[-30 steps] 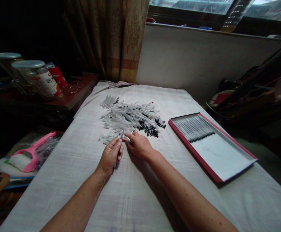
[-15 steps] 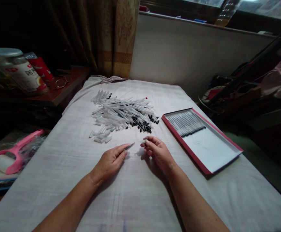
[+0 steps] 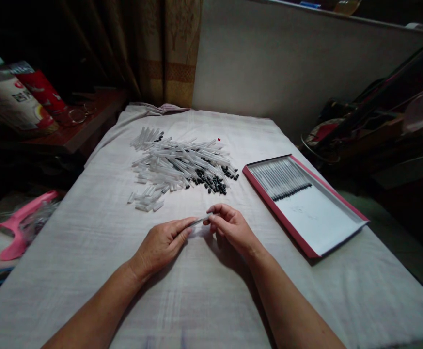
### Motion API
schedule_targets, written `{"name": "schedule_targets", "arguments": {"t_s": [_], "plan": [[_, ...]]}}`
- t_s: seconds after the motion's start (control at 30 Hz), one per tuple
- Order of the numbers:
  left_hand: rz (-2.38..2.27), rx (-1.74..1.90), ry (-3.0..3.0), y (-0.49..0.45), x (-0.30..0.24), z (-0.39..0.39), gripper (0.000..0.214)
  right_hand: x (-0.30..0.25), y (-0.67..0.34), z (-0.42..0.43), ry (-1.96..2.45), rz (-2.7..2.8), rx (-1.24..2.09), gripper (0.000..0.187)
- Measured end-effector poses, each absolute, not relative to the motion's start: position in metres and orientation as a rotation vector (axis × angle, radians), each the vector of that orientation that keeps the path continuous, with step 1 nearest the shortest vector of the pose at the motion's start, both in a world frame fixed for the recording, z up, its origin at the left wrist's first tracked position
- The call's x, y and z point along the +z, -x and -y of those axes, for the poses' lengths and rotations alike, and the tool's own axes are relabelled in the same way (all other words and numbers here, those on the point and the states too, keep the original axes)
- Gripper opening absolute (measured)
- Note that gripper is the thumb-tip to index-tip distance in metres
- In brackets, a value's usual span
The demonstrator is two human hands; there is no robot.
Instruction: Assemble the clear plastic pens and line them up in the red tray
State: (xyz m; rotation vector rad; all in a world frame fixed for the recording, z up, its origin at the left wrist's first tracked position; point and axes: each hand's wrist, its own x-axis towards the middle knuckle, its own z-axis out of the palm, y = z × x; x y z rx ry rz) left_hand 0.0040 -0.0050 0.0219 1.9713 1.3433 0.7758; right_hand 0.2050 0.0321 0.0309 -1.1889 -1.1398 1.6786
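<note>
My left hand (image 3: 162, 242) pinches a thin clear pen tube (image 3: 197, 222) that points right and slightly up. My right hand (image 3: 230, 227) is closed in a pinch at the tube's right tip, apparently on a small clear cap that I can barely see. Both hands rest on the white cloth (image 3: 196, 291) at the table's middle. Beyond them lies a pile of clear tubes (image 3: 175, 162) with small black pieces (image 3: 211, 182) along its right side and short clear caps (image 3: 146, 199) at its near left.
A shallow red-edged box (image 3: 284, 220) at the right holds a row of finished pens (image 3: 282, 182) in its far half. A side table at the left carries jars (image 3: 11, 102). A pink-handled tool (image 3: 15, 225) lies lower left. Clutter stands at the right.
Both hands drew back from the pile toward me. The left came away with a tube, the right with a small piece, and the two hands have now come together at the tube's tip.
</note>
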Motion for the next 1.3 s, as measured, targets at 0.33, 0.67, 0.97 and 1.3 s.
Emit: {"name": "schedule_targets", "arguments": {"t_s": [0.33, 0.67, 0.97, 1.3], "plan": [[-1.305, 0.719, -2.160, -0.002, 0.020, 0.007, 0.026, 0.020, -0.213, -0.031, 1.087, 1.292, 1.848, 0.031], [-1.318, 0.679, -2.156, -0.001, 0.014, 0.006, 0.027, 0.022, -0.209, -0.032, 1.033, 1.242, 1.912, 0.033], [-1.317, 0.692, -2.147, -0.001, 0.013, 0.005, 0.028, 0.022, -0.208, -0.032, 1.071, 1.238, 1.924, 0.035], [-1.341, 0.803, -2.041, -0.006, 0.013, 0.001, 0.029, 0.022, -0.200, -0.032, 1.072, 1.193, 1.807, 0.035]]}}
